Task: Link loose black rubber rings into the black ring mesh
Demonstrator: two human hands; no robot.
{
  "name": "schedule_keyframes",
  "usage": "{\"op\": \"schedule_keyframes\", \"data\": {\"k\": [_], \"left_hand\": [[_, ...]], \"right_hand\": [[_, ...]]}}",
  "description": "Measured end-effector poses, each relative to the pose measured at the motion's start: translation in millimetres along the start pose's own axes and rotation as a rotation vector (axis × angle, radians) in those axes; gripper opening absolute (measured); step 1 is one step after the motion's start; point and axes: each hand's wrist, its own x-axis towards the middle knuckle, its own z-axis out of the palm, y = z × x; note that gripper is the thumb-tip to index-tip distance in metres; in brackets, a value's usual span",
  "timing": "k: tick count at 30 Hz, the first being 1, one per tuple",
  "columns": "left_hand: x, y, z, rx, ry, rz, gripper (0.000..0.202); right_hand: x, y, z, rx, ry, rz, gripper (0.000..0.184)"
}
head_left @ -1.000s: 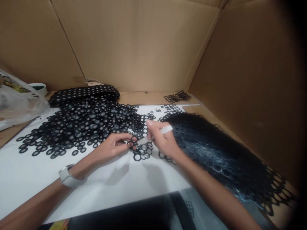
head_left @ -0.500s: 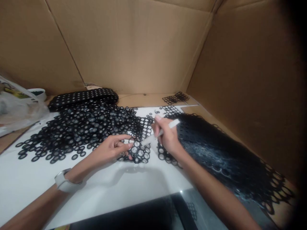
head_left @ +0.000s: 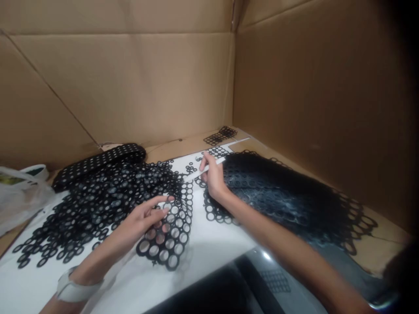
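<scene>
My left hand [head_left: 144, 220] pinches a sheet of joined black rings [head_left: 178, 233] between thumb and fingers. The sheet is tilted, with its near corner hanging toward me over the white work surface [head_left: 212, 242]. In my right hand [head_left: 214, 176] is a slim white pen-like tool [head_left: 204, 169], its tip pointing left. That tip is close to the far end of the ring sheet; whether it touches cannot be made out. Left of the sheet lies a big heap of loose black rings [head_left: 94, 205].
Stacked black ring sheets [head_left: 271, 187] lie under and beyond my right forearm. A rolled white-dotted black bundle [head_left: 101, 161] sits behind the heap. At left are a plastic bag [head_left: 22, 200] and a white bowl [head_left: 36, 170]. Cardboard walls [head_left: 183, 83] enclose the back and right.
The view has turned to the right. The ring sheet now shows more of its length and hangs nearer to me. My right hand and tool have moved farther from my left hand.
</scene>
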Motion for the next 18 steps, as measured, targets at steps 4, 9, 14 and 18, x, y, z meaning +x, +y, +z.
{"op": "schedule_keyframes", "data": {"k": [4,9,14,18], "left_hand": [[-10,5,8.0,-0.125,0.048,-0.150,0.079],[-35,-18,22.4,-0.225,0.194,-0.223,0.080],[-70,-57,40.3,-0.114,0.291,-0.115,0.092],[-93,-84,50.6,0.018,0.442,-0.020,0.087]], "right_hand": [[4,4,-1,0.004,-0.013,0.016,0.056],[4,4,-2,-0.004,-0.033,0.020,0.056],[2,2,-2,-0.023,-0.056,0.020,0.059],[0,4,-2,-0.100,-0.103,-0.007,0.061]]}}
